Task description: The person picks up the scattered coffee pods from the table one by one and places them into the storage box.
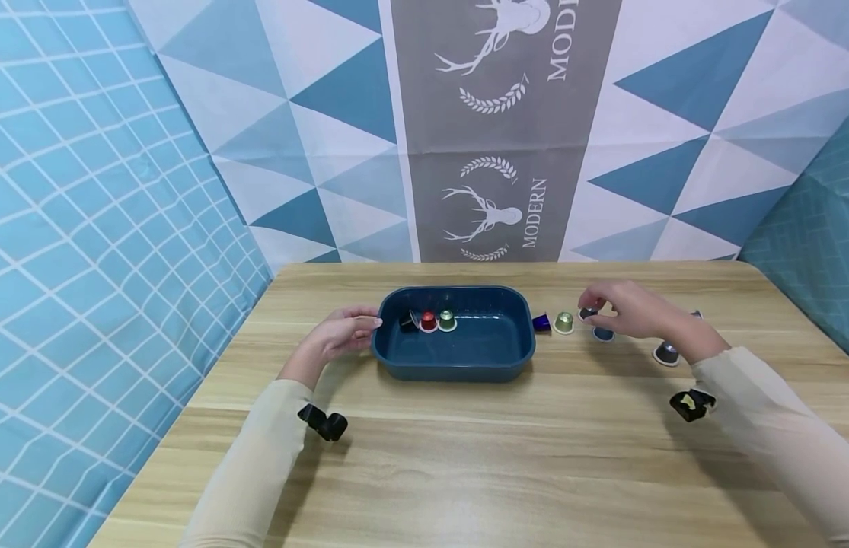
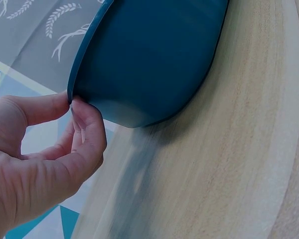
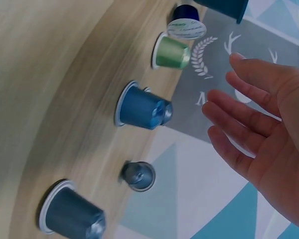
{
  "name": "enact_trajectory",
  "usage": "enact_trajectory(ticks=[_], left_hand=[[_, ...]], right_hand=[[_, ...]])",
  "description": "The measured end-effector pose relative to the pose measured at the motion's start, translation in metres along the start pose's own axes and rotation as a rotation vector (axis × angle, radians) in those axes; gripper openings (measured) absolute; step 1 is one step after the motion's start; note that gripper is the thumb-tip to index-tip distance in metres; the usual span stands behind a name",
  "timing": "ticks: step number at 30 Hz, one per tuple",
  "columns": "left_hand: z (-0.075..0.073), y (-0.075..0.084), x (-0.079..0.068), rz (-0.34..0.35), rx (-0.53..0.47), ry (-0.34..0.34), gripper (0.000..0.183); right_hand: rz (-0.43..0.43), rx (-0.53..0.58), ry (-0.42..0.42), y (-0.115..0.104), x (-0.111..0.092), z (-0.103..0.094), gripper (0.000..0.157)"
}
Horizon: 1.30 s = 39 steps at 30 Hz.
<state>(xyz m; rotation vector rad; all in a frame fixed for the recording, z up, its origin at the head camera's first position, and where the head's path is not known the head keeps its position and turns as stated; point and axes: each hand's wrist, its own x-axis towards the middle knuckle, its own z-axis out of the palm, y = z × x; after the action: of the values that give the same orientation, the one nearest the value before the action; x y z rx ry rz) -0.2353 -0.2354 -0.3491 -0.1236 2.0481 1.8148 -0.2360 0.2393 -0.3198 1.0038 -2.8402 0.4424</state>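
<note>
My left hand [image 1: 342, 332] pinches the left rim of a dark blue rectangular dish [image 1: 458, 373] between thumb and fingers. Inside the dish, at its left, lie a black coffee capsule [image 1: 408, 323], a red capsule [image 1: 428, 320] and a pale green capsule [image 1: 447, 320]. Over the row right of the dish hovers my right hand [image 1: 626, 308], its fingers spread and holding nothing in the right wrist view. Nearest to it are a blue capsule [image 3: 139, 107] and a dark capsule [image 1: 588, 313], partly hidden behind the blue one in the right wrist view.
Beside the dish's right end, a purple-blue capsule [image 1: 541, 323] lies on its side, then a green capsule [image 1: 564, 322] stands lid-down. Farther right are a dark grey-blue capsule [image 3: 72, 211] and a tipped grey capsule [image 3: 138, 175]. Patterned cloth [image 1: 493, 152] hangs behind the wooden table [image 1: 431, 472].
</note>
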Motion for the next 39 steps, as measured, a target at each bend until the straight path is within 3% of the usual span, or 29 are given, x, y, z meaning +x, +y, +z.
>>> enact_trajectory(ticks=[9, 16, 21, 39], left_hand=[[0.0, -0.001, 0.0, 0.0, -0.02, -0.005, 0.022], [0.002, -0.002, 0.0, -0.013, -0.002, 0.003, 0.028], [0.003, -0.002, 0.001, -0.011, 0.003, -0.001, 0.034], [0.002, 0.002, -0.002, -0.004, -0.035, -0.004, 0.027]], right_hand=[[0.01, -0.021, 0.011, 0.014, -0.008, 0.01, 0.018], [0.061, -0.072, -0.064, 0.02, -0.015, 0.019, 0.02], [0.033, -0.082, -0.054, 0.022, -0.016, 0.025, 0.017], [0.028, -0.083, -0.045, 0.033, -0.014, 0.035, 0.018]])
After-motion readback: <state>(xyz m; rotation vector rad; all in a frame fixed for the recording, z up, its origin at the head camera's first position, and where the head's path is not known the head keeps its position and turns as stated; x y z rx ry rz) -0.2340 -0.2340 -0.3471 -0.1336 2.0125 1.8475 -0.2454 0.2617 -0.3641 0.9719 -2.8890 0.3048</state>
